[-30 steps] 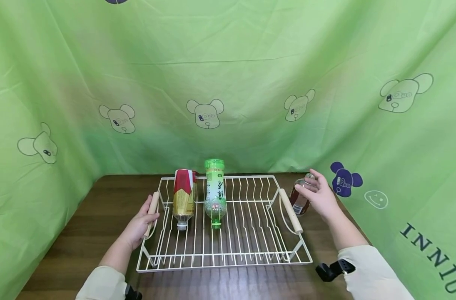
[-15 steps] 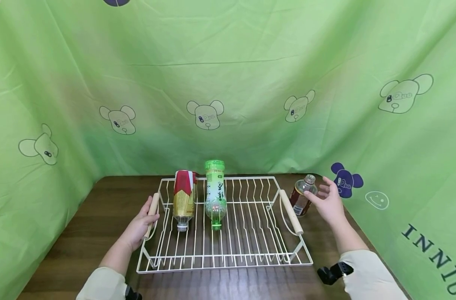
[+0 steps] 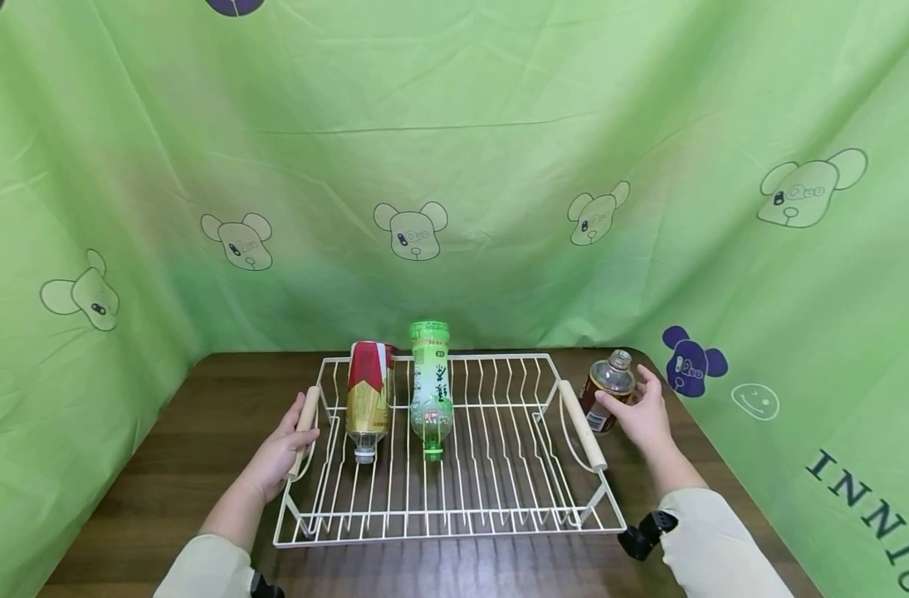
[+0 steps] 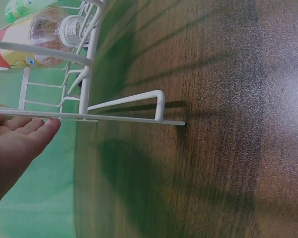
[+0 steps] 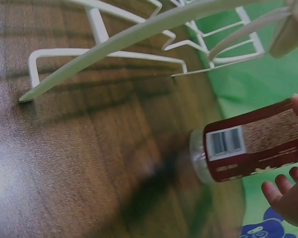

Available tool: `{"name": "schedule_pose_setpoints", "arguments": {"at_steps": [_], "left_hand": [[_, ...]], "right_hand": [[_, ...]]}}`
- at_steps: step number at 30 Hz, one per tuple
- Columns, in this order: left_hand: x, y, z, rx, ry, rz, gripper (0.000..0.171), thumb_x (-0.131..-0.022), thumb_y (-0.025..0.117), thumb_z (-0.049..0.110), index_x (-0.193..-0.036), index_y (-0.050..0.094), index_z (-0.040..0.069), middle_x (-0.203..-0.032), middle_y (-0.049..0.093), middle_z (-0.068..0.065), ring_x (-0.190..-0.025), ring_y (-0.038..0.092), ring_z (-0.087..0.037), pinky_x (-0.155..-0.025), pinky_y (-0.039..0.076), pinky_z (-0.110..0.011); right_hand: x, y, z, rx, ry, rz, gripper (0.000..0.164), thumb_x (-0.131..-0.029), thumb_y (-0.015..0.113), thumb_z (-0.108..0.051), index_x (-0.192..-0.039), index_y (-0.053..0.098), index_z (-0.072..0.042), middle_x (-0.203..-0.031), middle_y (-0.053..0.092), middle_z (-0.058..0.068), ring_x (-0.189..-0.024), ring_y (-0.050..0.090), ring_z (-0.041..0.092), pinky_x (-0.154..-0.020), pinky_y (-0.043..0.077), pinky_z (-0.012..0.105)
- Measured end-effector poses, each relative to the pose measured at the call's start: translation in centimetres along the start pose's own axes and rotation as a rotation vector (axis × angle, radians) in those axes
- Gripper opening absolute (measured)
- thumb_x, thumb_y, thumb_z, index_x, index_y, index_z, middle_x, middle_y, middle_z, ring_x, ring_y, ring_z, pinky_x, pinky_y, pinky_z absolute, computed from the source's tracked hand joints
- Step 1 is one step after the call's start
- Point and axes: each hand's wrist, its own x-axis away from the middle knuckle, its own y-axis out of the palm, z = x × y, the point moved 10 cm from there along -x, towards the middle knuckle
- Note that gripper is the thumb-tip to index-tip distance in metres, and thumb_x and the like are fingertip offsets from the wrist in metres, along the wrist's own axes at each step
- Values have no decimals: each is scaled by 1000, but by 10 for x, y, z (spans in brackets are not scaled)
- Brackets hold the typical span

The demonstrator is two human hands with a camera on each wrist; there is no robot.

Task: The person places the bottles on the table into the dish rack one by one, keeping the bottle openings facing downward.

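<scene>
A white wire dish rack [image 3: 491, 512] with pale wooden handles stands on the table. At its left wooden handle [image 3: 305, 428], my left hand [image 3: 281, 448] grips with the thumb on the inner side; in the left wrist view the fingers [image 4: 37, 136] lie outside the rack. Past the right handle [image 3: 583, 425] stands an upright, uncapped clear bottle [image 3: 599, 405] with a dark brown label. My right hand [image 3: 643, 415] is around it, thumb at its near side. The right wrist view shows its fingers [image 5: 283, 186] spread and apart from the bottle [image 5: 253, 144].
Two bottles rest on the rack neck down: a red and gold labelled one [image 3: 368, 399] and a green and white one [image 3: 432, 386]. Green patterned cloth [image 3: 417, 299] hangs behind and beside the brown wooden table [image 3: 200, 448].
My right hand has drawn back from the bottle's top, then come in lower beside its body. The bottle stays in place. My left hand keeps its hold on the handle.
</scene>
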Motion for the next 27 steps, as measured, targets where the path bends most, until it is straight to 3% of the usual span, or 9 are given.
{"name": "schedule_pose_setpoints", "arguments": {"at_steps": [3, 9, 17, 27], "left_hand": [[-1, 0, -1, -2, 19, -3, 77, -99, 42, 13, -158, -7, 17, -164, -7, -20, -135, 23, -27, -91, 33, -18], [2, 1, 1, -19, -73, 19, 77, -99, 40, 5, -157, -9, 15, -164, -10, -21, -140, 15, -33, -89, 33, -16], [2, 1, 1, -13, -69, 15, 76, -99, 38, 4, -157, -9, 14, -164, -10, -20, -141, 14, -33, -89, 33, -15], [1, 1, 0, -15, -61, 12, 78, -99, 41, 6, -157, -9, 15, -164, -11, -20, -143, 10, -33, -89, 32, -12]], "right_hand": [[-1, 2, 8, 10, 23, 7, 96, -86, 71, -15, -155, 5, -3, -147, 31, 39, -134, 37, 50, -114, 31, 56], [-3, 9, 18, -19, 24, 10, 98, -86, 72, -15, -156, 2, -7, -148, 29, 37, -135, 35, 48, -114, 30, 56], [-6, 13, 16, -75, -27, 54, 94, -85, 70, -4, -153, 6, -6, -146, 30, 35, -132, 38, 47, -114, 29, 57], [-6, 15, 17, -81, -22, 78, 91, -84, 70, -3, -152, 9, -5, -144, 32, 34, -127, 42, 46, -111, 32, 55]]}}
